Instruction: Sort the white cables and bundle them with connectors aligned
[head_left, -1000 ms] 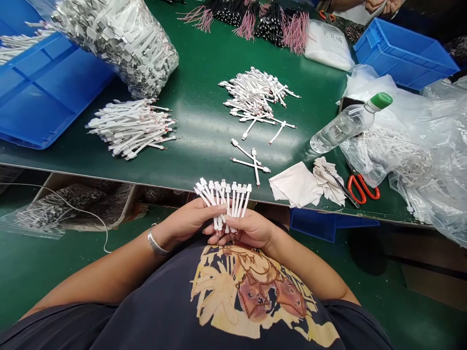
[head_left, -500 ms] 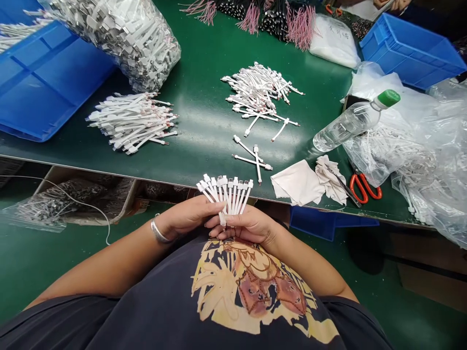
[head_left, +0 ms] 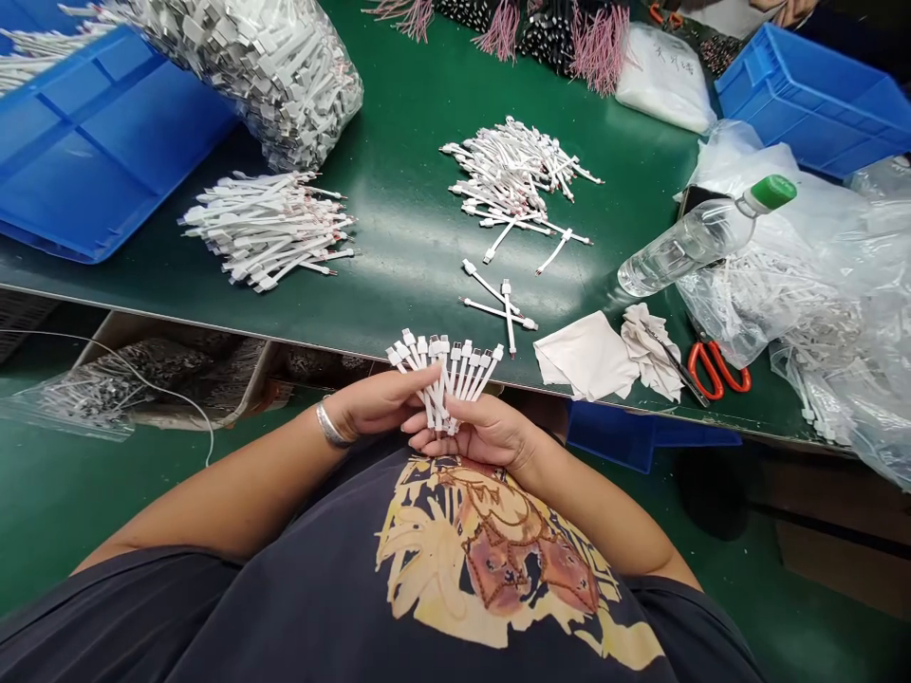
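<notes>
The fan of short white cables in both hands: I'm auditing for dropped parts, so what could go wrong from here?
The fan of short white cables is pinched at its lower ends between the left hand and right hand, held past the near edge of the green table; one may slip to the floor. The clear plastic bottle with green cap lies on its side against clear bags and might roll.

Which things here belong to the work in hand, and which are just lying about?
In hand: fan of short white connector cables, gripped by left hand and right hand; loose white cable pile; stacked white cable bundle.
Lying about: clear plastic bottle with green cap; orange-handled scissors; folded white cloth.
</notes>
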The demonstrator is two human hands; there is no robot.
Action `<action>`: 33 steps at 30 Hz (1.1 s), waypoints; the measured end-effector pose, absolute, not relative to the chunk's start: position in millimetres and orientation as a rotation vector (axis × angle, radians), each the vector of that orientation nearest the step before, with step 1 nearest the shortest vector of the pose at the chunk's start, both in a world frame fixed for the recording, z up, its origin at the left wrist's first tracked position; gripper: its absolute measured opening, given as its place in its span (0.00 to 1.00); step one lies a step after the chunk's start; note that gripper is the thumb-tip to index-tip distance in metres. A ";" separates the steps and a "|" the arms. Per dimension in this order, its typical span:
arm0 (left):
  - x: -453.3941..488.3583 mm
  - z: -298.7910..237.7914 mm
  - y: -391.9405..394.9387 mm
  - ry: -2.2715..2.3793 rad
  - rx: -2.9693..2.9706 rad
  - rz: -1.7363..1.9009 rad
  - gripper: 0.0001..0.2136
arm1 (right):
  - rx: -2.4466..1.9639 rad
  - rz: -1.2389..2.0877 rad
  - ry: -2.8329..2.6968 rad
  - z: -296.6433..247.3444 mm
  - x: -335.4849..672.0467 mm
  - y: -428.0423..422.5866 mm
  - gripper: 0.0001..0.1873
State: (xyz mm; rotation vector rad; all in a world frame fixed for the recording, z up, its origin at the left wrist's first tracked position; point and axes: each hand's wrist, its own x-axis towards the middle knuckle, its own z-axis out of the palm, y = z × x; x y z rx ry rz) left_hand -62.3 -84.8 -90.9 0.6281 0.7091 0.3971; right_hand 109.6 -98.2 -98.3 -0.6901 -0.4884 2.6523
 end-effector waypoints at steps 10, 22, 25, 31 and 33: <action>-53.4 -56.2 -84.7 0.476 0.877 0.315 0.12 | -0.902 2.635 -1.209 -88.0 99.9 -105.9 0.20; -97.8 4.8 -79.7 0.735 1.699 0.732 0.41 | -0.766 2.346 -1.508 -65.6 108.7 -109.7 0.27; -94.4 28.1 -86.0 0.706 2.389 0.268 0.26 | -0.900 2.308 -1.595 -58.7 104.1 -106.7 0.30; -74.2 4.4 -94.0 0.738 2.766 -0.012 0.11 | -0.952 2.439 -1.515 -59.7 105.3 -102.3 0.28; -85.7 6.5 -87.2 0.835 2.778 0.057 0.09 | -0.890 2.471 -1.388 -62.7 110.3 -101.3 0.24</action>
